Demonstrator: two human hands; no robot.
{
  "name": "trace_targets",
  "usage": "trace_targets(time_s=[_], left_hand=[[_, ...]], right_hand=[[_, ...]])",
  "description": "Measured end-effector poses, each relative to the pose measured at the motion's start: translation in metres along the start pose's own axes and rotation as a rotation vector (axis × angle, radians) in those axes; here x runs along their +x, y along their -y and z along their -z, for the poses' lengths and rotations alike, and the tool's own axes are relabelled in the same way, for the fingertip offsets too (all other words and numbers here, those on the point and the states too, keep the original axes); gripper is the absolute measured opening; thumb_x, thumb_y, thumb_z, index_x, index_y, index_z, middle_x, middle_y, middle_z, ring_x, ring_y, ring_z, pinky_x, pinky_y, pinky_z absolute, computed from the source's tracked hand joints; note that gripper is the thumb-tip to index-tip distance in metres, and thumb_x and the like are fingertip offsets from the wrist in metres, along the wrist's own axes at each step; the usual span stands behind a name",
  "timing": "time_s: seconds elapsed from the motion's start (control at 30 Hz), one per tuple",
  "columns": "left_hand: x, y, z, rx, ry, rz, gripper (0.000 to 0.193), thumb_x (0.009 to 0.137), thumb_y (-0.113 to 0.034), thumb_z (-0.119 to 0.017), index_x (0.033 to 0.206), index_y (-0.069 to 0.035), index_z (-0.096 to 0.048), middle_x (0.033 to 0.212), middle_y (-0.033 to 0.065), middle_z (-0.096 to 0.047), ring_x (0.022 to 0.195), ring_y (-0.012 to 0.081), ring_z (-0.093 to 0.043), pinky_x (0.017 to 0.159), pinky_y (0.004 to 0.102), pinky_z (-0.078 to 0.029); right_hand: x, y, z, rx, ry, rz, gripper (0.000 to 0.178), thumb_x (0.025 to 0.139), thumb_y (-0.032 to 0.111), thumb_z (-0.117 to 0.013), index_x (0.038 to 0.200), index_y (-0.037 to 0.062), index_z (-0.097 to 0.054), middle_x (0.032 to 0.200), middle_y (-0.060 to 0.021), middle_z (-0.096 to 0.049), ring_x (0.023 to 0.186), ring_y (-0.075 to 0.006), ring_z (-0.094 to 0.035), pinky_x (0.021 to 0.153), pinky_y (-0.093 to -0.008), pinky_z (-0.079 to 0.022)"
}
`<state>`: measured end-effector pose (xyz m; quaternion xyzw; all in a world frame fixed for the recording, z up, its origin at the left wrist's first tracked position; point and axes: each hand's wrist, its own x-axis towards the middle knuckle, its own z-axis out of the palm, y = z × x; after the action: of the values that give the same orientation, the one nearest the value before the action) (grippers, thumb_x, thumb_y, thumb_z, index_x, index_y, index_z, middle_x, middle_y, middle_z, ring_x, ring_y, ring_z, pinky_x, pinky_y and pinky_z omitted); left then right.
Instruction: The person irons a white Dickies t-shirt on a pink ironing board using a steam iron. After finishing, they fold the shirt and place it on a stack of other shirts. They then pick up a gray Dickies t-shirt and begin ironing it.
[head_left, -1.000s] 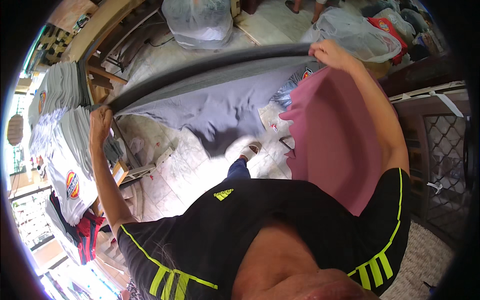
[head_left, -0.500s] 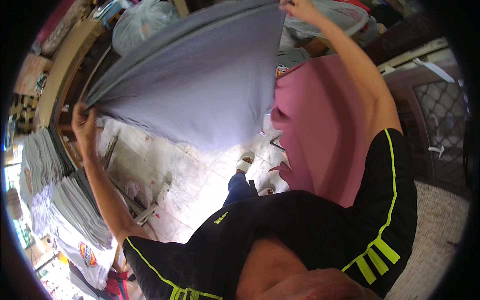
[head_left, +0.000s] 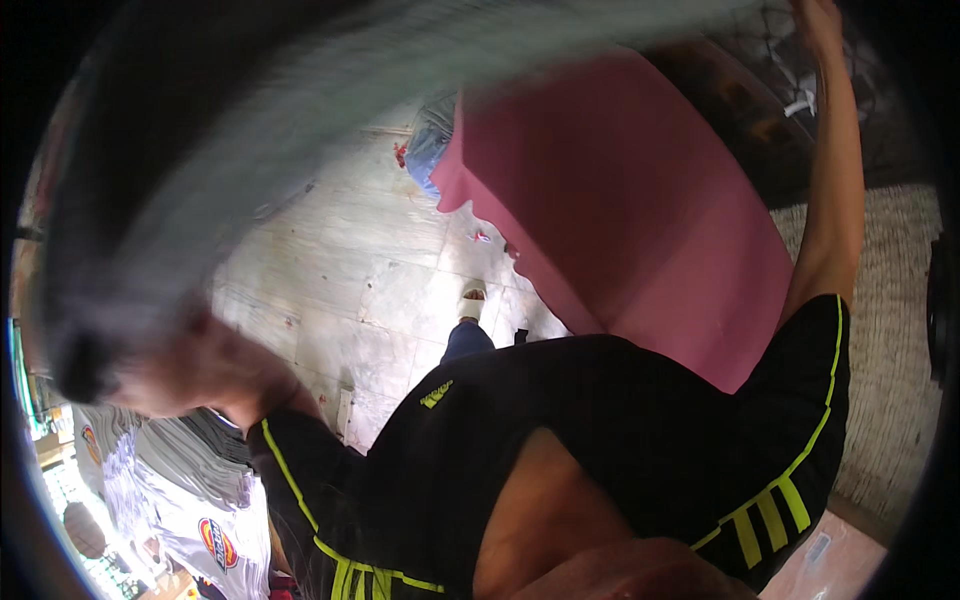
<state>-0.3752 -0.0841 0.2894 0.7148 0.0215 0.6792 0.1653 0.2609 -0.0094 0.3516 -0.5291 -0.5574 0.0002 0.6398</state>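
Note:
A grey cloth (head_left: 300, 130), smeared by motion, sweeps in an arc across the upper left and top of the view, close to me. At its lower left end is my left hand (head_left: 185, 375), blurred and raised, with the cloth gathered in its closed fingers. My right arm stretches up to the far right, where my right hand (head_left: 820, 28) grips the cloth's other end at the picture's edge; its fingertips are partly cut off. Beneath the cloth, a mauve-pink sheet (head_left: 620, 190) with a ragged left edge covers a surface on the right.
Folded grey garments (head_left: 195, 450) are stacked at the lower left, beside a white printed shirt (head_left: 215, 535). A bluish fabric pile (head_left: 428, 160) lies past the pink sheet's left edge. The pale tiled floor (head_left: 350, 250) shows around my sandalled foot (head_left: 473, 298). A ribbed mat (head_left: 890, 330) lies right.
The grey cloth has swung up and left, nearer to me. My left hand has come in close, and my right hand has moved farther right. The view has shifted, showing more of the pink sheet.

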Motion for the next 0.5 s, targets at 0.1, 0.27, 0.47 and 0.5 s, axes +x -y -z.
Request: trace_targets(time_s=[0.1, 0.27, 0.47, 0.5], left_hand=[[-0.026, -0.005, -0.156, -0.35, 0.331, 0.009, 0.018, 0.087, -0.005, -0.062, 0.102, 0.003, -0.069, 0.098, 0.0151, -0.068, 0.079, 0.0258, -0.065, 0.066, 0.0344, -0.051], [-0.144, 0.001, -0.31, -0.685, 0.556, 0.125, 0.019, 0.092, -0.011, -0.061, 0.102, 0.004, -0.066, 0.099, 0.0147, -0.068, 0.077, 0.0268, -0.065, 0.066, 0.0378, -0.051], [-0.308, 0.01, -0.365, -0.272, 0.871, 0.258, 0.041, 0.069, -0.014, -0.073, 0.108, -0.007, -0.066, 0.104, 0.0073, -0.062, 0.098, 0.0259, -0.058, 0.084, 0.0388, -0.044], [-0.311, 0.006, -0.365, -0.205, 0.926, 0.295, 0.048, 0.068, -0.018, -0.076, 0.113, -0.007, -0.065, 0.111, 0.0078, -0.061, 0.103, 0.0266, -0.056, 0.086, 0.0398, -0.043]], right_hand=[[-0.033, -0.105, 0.146, 0.1, -0.105, -0.219, 0.031, 0.097, 0.021, -0.058, 0.122, 0.0035, -0.063, 0.107, -0.0104, -0.067, 0.092, -0.019, -0.064, 0.08, -0.0333, -0.053], [-0.171, -0.189, 0.2, 0.148, -0.17, -0.758, 0.051, 0.105, 0.041, -0.042, 0.136, 0.0015, -0.052, 0.132, -0.0134, -0.059, 0.119, -0.0296, -0.058, 0.105, -0.0463, -0.044], [-0.264, -0.247, 0.169, 0.545, -0.387, -1.116, 0.066, 0.1, 0.05, -0.051, 0.142, -0.0009, -0.043, 0.141, -0.0201, -0.051, 0.129, -0.0336, -0.05, 0.109, -0.0466, -0.04], [-0.263, -0.25, 0.173, 0.623, -0.25, -1.077, 0.063, 0.096, 0.045, -0.062, 0.138, 0.0006, -0.048, 0.134, -0.0167, -0.058, 0.12, -0.0301, -0.057, 0.104, -0.0422, -0.046]])
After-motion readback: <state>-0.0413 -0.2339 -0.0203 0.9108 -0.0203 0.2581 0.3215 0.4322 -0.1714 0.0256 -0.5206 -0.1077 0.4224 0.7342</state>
